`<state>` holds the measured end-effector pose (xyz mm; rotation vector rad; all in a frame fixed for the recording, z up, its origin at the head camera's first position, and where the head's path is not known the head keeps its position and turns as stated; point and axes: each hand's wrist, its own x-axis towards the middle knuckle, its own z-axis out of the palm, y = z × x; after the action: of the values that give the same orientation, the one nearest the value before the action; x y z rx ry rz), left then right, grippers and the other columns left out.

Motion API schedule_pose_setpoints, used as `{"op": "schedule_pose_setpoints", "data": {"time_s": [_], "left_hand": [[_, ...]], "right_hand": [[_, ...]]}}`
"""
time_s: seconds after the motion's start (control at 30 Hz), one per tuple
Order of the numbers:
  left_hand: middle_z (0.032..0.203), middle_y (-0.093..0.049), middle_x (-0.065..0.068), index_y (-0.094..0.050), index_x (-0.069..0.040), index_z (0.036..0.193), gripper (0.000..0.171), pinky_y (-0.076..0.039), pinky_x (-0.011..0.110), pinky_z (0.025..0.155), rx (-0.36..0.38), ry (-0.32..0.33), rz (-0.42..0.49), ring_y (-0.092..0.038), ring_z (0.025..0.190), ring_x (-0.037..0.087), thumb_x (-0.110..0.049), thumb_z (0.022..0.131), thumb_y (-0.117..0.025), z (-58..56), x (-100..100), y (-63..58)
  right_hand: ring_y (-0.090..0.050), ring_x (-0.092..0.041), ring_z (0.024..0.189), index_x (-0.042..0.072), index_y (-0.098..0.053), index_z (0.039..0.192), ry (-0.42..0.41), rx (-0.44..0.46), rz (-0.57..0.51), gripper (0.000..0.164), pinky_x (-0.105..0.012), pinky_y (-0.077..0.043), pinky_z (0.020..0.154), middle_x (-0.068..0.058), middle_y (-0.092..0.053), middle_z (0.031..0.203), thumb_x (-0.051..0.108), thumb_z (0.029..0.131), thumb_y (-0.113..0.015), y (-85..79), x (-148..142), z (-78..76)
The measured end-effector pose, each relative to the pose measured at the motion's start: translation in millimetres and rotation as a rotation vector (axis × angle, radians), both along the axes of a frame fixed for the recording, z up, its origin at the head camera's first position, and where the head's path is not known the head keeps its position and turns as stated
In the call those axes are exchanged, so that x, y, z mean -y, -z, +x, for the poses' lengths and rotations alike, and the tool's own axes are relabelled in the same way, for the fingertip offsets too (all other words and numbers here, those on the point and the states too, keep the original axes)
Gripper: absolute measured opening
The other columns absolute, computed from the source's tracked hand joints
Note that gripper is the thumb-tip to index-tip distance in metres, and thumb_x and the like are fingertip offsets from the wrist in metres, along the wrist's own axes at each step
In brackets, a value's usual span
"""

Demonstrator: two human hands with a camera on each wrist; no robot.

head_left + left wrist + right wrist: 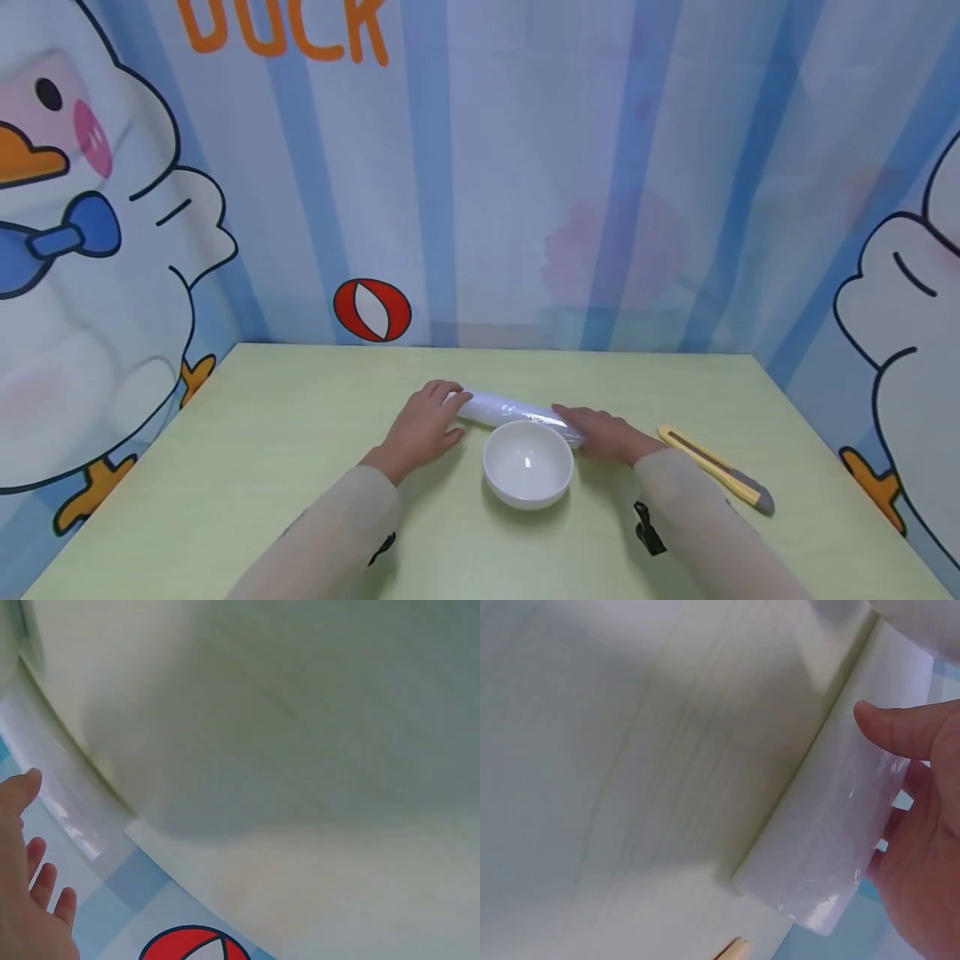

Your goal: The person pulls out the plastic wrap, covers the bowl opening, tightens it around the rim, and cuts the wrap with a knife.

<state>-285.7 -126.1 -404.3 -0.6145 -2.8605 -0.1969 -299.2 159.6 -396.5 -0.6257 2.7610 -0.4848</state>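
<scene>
Both hands are flanking the far side of the white bowl (528, 465), and I am watching them from afar through three cameras. Beyond the bowl's left side, the left hand (427, 425) is lying open, thumb and fingers spreading loosely by one end of the film-wrapped roll (510, 410); whether a fingertip is touching it, I cannot tell. Beyond the bowl's right side, the right hand (607, 435) is spanning the roll's other end, fingertips along its far edge; I cannot tell whether it is gripping or merely resting, as the head view is hiding its thumb.

The roll is lying just beyond the bowl on the pale green desk (225, 458), and the bowl's rim is blocking part of it. Well to the bowl's right, a yellow-and-grey cutter (716, 469) is lying close beside the right sleeve (697, 517).

My left wrist view is cutting off the left hand at its edge. My right wrist view is keeping only a corner of the bowl, and a tan tip (735, 949) is poking in below, too little to identify. Behind the bowl, a striped backdrop (510, 167) is losing the top of its orange lettering (283, 33).
</scene>
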Motion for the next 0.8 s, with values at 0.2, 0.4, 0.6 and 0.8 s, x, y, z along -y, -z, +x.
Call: {"op": "schedule_pose_setpoints", "data": {"time_s": [0.2,0.4,0.6,0.8], "left_hand": [[0.134,-0.047,0.006,-0.049,-0.019,0.131,0.057,-0.036,0.043,0.106,0.033,0.006,-0.097,-0.04,0.127,0.024,-0.029,0.08,-0.071,-13.1,-2,3.9],[0.133,-0.047,0.008,-0.047,-0.017,0.131,0.06,-0.039,0.044,0.103,0.039,-0.015,-0.086,-0.042,0.125,0.025,-0.026,0.078,-0.074,-22.5,-4,14.4],[0.132,-0.047,0.008,-0.047,-0.017,0.13,0.06,-0.041,0.044,0.101,0.039,-0.031,-0.078,-0.044,0.123,0.025,-0.025,0.077,-0.075,-26.1,-6,14.1],[0.132,-0.047,0.008,-0.046,-0.018,0.13,0.061,-0.038,0.046,0.103,0.045,-0.043,-0.08,-0.043,0.123,0.025,-0.028,0.077,-0.074,-30.6,-8,17.5]], "right_hand": [[-0.034,-0.037,0.132,0.016,-0.032,0.144,-0.024,-0.047,0.04,0.061,-0.059,-0.022,0.106,-0.011,-0.038,0.146,0.015,0.089,-0.058,1.4,4,-7.5],[-0.029,-0.038,0.135,0.017,-0.029,0.145,-0.01,-0.054,0.068,0.062,-0.058,-0.019,0.108,-0.011,-0.033,0.149,0.019,0.09,-0.056,3.6,3,-11.5],[-0.038,-0.039,0.128,0.007,-0.039,0.139,0.037,-0.223,0.128,0.057,-0.057,-0.027,0.104,-0.018,-0.042,0.139,0.024,0.087,-0.057,6.8,-2,-7.7],[-0.052,-0.032,0.106,0.005,-0.057,0.117,0.054,-0.402,0.14,0.042,-0.05,-0.045,0.088,-0.014,-0.056,0.116,0.03,0.085,-0.063,10.4,-13,-2.5]]}}
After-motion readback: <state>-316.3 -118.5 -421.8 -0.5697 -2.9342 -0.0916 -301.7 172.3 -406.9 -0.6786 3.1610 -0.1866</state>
